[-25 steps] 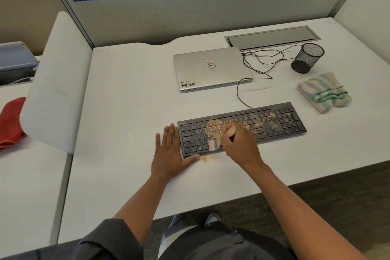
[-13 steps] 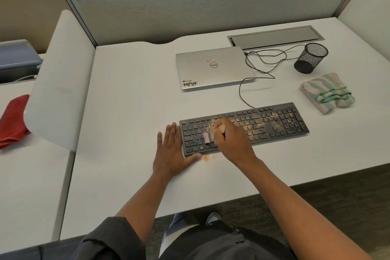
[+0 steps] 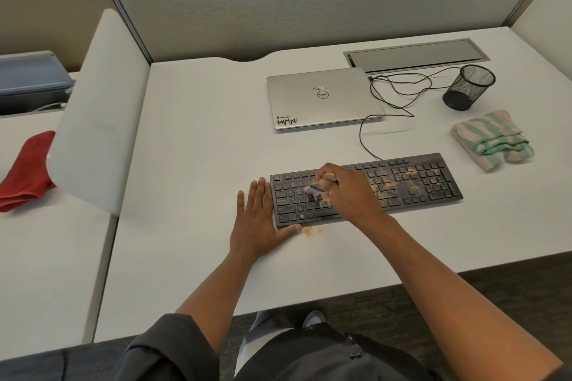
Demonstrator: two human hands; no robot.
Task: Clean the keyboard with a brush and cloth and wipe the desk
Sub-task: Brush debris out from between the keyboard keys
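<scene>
A black keyboard (image 3: 411,182) lies on the white desk (image 3: 201,148), its middle and right keys dusted with tan crumbs. My right hand (image 3: 349,192) grips a small brush (image 3: 315,190) with pale bristles set on the left-centre keys. My left hand (image 3: 258,219) rests flat on the desk against the keyboard's left end, thumb at its front corner. A little pile of crumbs (image 3: 308,231) sits on the desk just in front of the keyboard. A folded green-striped cloth (image 3: 492,139) lies to the right, behind the keyboard.
A shut silver laptop (image 3: 322,99) lies behind the keyboard, with black cables (image 3: 399,93) running to it. A black mesh cup (image 3: 469,86) stands at the back right beside a cable hatch (image 3: 414,54). White dividers (image 3: 99,114) flank the desk; a red cloth (image 3: 26,170) lies on the neighbouring desk.
My right hand has carried the brush from the keyboard's front edge up and left over the keys. My left hand has stayed put.
</scene>
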